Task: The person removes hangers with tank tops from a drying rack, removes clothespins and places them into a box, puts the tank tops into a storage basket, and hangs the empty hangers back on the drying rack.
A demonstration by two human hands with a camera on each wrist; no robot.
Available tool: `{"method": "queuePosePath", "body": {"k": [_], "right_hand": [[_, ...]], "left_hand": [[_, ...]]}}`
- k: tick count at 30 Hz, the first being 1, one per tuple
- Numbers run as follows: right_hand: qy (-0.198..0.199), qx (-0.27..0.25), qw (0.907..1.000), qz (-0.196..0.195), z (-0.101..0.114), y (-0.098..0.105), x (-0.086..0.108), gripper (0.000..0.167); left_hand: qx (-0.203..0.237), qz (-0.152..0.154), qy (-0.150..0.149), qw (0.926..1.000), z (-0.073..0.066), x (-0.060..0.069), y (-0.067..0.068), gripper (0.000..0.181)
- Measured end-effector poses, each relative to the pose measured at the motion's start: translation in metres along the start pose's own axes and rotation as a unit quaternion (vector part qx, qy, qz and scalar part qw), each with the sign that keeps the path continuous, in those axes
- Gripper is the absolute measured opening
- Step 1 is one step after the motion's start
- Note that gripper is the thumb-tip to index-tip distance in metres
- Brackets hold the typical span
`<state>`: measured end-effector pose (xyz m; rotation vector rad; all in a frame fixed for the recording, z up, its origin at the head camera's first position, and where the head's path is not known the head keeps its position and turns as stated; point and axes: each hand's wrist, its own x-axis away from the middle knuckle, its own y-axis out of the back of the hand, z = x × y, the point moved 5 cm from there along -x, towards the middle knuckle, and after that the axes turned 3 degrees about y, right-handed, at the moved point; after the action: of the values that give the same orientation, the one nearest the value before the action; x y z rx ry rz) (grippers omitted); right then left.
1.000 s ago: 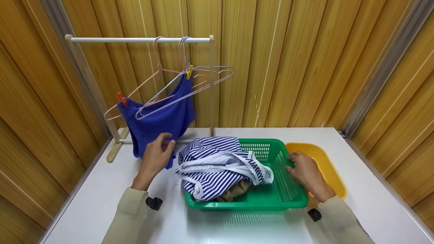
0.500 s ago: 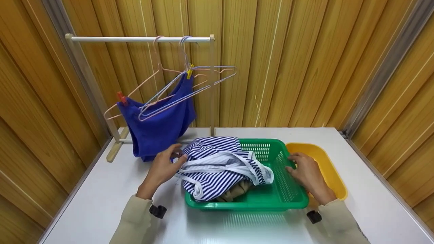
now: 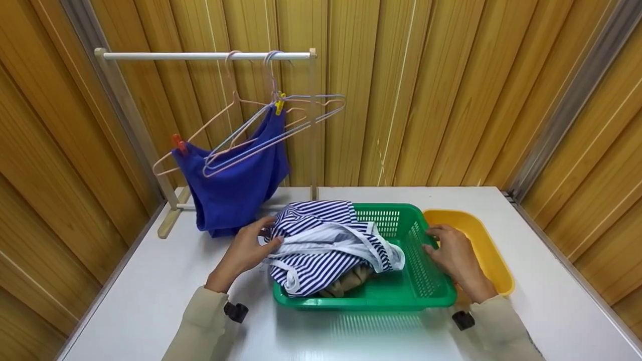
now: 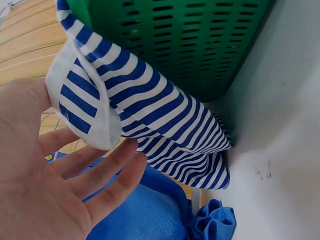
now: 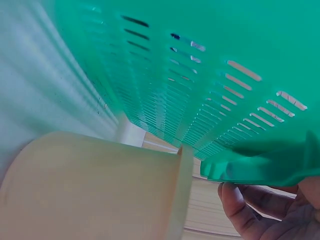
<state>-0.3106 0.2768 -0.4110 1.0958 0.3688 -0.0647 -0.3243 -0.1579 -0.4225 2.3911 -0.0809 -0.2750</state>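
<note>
1. The striped shirt (image 3: 321,263) lay heaped in the green basket (image 3: 371,303), spilling over its left side.
2. The grip of the left hand (image 3: 247,250) was loosely spread against that overhanging edge.
3. The grip of the right hand (image 3: 455,253) curled over the opposite rim (image 5: 270,162), probably to steady the basket.
4. Blue cloth (image 3: 230,195) hung pegged to a hanger (image 3: 234,95), presumably against slipping.

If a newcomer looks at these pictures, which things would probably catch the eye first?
Probably the blue-and-white striped garment, heaped in the green plastic basket and draping over its left side. Next might come the bright blue garment hanging on the clothes rack at the back left, with a red clothespin at its upper left corner.
</note>
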Motion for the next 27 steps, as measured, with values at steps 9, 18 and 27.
{"method": "queuePosePath", "body": {"k": [9,18,27], "right_hand": [[0.016,0.004,0.9997,-0.017,0.001,0.001,0.002,0.037],[0.005,0.004,1.0000,-0.006,0.001,-0.002,0.002,0.039],[0.002,0.005,1.0000,-0.004,0.000,0.000,0.002,0.039]], "left_hand": [[-0.004,-0.009,-0.045,0.9989,-0.006,-0.005,-0.006,0.039],[-0.027,-0.042,-0.078,0.9957,-0.008,-0.011,-0.008,0.019],[-0.011,-0.089,-0.118,0.9889,-0.019,-0.017,0.003,0.013]]}}
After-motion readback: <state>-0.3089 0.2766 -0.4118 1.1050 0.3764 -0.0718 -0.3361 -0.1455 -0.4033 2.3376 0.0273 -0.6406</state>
